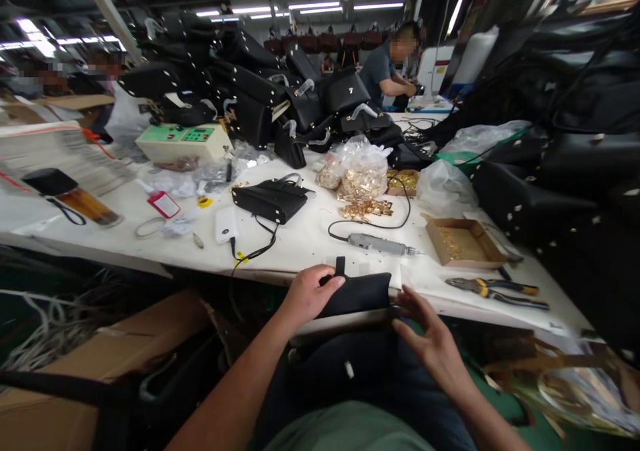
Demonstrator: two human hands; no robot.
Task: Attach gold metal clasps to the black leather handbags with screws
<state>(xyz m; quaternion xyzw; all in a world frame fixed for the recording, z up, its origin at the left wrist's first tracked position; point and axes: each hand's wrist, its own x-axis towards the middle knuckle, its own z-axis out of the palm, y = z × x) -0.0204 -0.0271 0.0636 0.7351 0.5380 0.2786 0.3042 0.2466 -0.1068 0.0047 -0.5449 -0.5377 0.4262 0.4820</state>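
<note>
At the table's front edge, over my lap, a black leather bag lies with a short black tab standing up at its far edge. My left hand grips its left part, thumb on top near the tab and the other fingers partly hidden. Beside the bag's right end is my right hand, thumb and fingers spread, with nothing seen between them. Past the bag rests a grey electric screwdriver with a black cable. A pair of black and yellow pliers lies to the right.
Farther back stand a small black handbag, a plastic bag of gold hardware and loose gold pieces. An open cardboard box sits right. Black bags pile up behind; another person works beyond.
</note>
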